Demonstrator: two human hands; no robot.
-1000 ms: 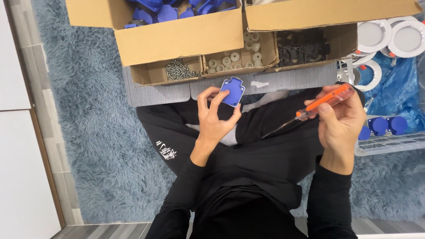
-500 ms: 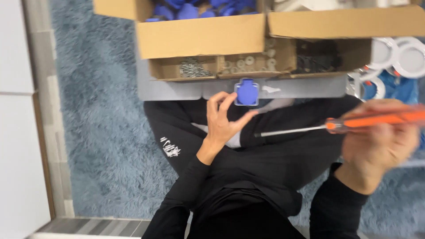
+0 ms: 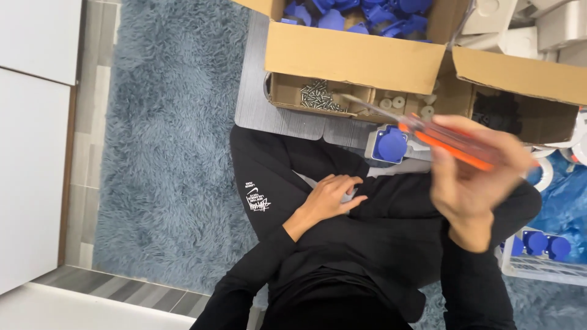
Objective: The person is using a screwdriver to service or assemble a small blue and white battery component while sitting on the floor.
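Orange-handled screwdriver (image 3: 449, 142) sits gripped in the right hand (image 3: 474, 177), fingers wrapped round the handle, its tip reaching toward the screws (image 3: 318, 96) in a small cardboard tray (image 3: 287, 91). The left hand (image 3: 330, 197) rests on the lap, fingers loosely curled over something pale that I cannot make out. A blue socket (image 3: 390, 143) lies on the grey board (image 3: 263, 104) just beyond the knees. Judging by this, a screw is being fetched; next comes a steady pick-up and bringing the socket back to hand.

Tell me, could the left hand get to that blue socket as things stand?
Probably yes. The left hand rests empty on the lap, the blue socket lies just beyond with nothing between; the right hand holds the screwdriver off to the side.
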